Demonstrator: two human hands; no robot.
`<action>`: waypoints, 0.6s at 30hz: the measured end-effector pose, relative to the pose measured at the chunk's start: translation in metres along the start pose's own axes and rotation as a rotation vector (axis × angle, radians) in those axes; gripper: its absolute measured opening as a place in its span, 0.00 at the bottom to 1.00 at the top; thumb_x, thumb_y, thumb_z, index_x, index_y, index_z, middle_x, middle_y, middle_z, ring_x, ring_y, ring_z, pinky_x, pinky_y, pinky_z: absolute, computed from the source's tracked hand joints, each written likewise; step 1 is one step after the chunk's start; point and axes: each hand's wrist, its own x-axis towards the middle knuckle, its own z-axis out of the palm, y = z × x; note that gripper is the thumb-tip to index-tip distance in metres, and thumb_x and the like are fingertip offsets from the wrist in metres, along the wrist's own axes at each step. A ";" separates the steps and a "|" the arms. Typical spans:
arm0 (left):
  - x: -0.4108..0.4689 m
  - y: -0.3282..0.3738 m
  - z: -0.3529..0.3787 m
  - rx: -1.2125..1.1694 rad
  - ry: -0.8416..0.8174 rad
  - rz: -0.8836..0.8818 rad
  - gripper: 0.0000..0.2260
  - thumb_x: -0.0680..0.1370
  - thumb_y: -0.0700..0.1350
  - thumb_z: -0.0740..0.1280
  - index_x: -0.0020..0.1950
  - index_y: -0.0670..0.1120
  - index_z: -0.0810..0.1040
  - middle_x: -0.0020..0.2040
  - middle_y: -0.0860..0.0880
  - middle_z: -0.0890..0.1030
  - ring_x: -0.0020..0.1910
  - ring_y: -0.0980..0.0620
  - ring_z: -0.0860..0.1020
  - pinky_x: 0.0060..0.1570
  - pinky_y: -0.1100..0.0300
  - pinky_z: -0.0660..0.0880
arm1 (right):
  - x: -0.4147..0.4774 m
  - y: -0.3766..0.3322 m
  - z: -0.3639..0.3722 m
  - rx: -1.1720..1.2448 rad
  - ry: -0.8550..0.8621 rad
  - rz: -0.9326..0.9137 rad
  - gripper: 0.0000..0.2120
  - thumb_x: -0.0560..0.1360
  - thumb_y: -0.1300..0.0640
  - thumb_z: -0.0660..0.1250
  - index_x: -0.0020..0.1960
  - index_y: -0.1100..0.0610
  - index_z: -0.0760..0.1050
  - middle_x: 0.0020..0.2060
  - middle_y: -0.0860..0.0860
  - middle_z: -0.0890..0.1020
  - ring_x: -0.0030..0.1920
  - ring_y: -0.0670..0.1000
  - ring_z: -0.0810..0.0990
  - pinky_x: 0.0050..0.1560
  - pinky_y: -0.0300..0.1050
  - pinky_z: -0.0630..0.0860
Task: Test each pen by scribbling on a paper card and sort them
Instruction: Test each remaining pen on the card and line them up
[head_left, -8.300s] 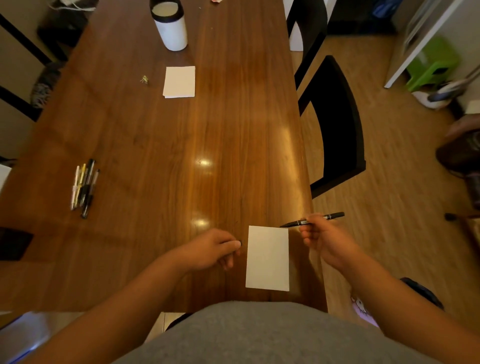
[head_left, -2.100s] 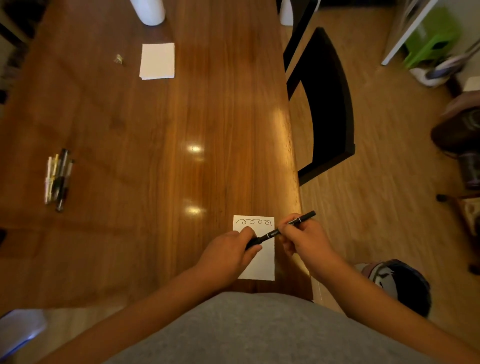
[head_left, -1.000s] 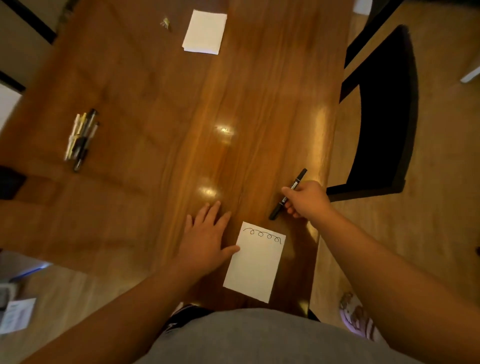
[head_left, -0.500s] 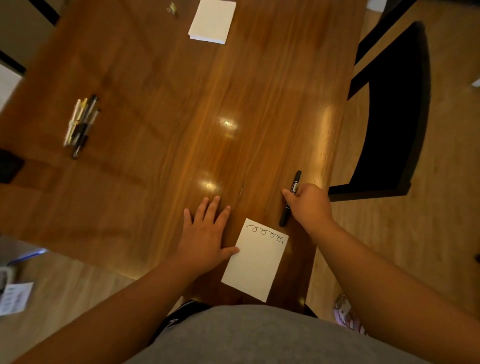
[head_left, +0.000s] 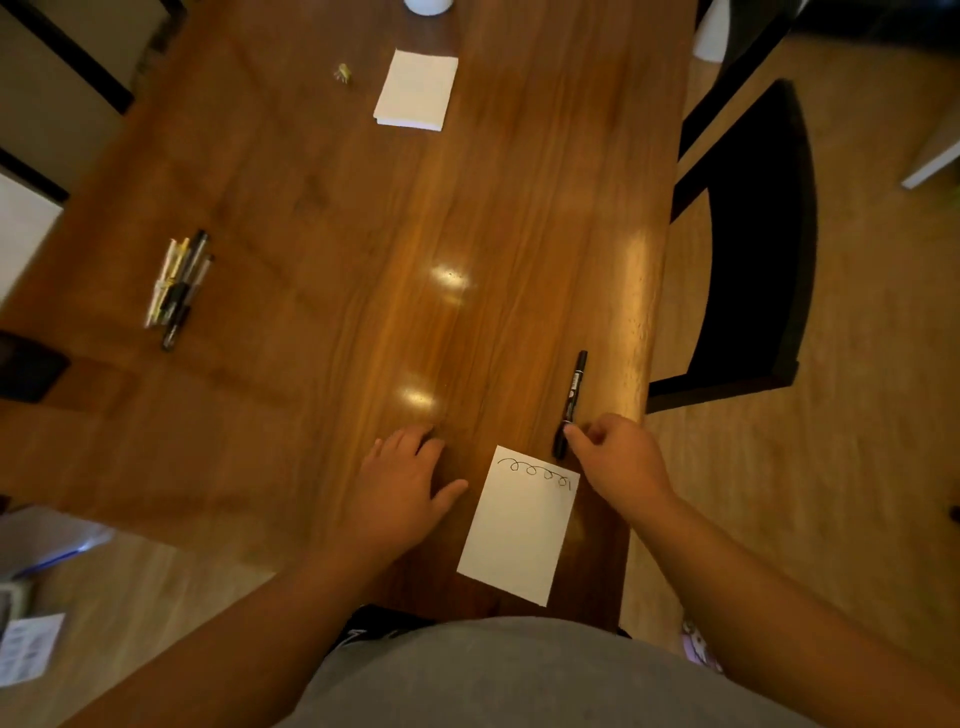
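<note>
1 pen (head_left: 573, 397) | long axis near–far | R hand (head_left: 615, 460) at near end, grip unclear | L hand (head_left: 400, 488) flat, splayed

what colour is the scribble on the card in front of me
Black: the scribble is a row of loops along the white card's far edge, best seen in the head view.

black pen (head_left: 572, 397) flat, beside looped card (head_left: 519, 525) | pen bunch (head_left: 176, 283) left, maybe 5

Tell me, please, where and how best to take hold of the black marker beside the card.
Pinch the black marker at mid-barrel from above, fingers on its left and right: it lies flat, pointing away, with bare table on both sides.
</note>
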 end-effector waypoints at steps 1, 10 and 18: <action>-0.003 -0.006 -0.002 -0.033 0.012 -0.007 0.22 0.77 0.64 0.59 0.64 0.52 0.74 0.62 0.52 0.75 0.62 0.51 0.73 0.61 0.53 0.72 | -0.009 0.001 0.004 0.013 -0.034 -0.024 0.15 0.77 0.41 0.65 0.37 0.48 0.73 0.31 0.46 0.78 0.32 0.45 0.77 0.28 0.38 0.70; -0.027 -0.102 -0.032 -0.217 -0.203 -0.024 0.11 0.79 0.58 0.62 0.50 0.52 0.77 0.44 0.56 0.78 0.41 0.60 0.76 0.43 0.57 0.77 | -0.075 -0.043 0.057 0.007 -0.246 -0.190 0.09 0.77 0.44 0.66 0.40 0.43 0.72 0.35 0.42 0.78 0.36 0.43 0.77 0.35 0.30 0.67; -0.011 -0.235 -0.076 -0.179 -0.205 0.079 0.11 0.79 0.57 0.62 0.53 0.52 0.77 0.48 0.55 0.77 0.45 0.57 0.76 0.47 0.56 0.76 | -0.080 -0.155 0.128 0.047 -0.264 -0.110 0.09 0.78 0.44 0.66 0.43 0.48 0.75 0.35 0.47 0.80 0.36 0.45 0.79 0.36 0.40 0.76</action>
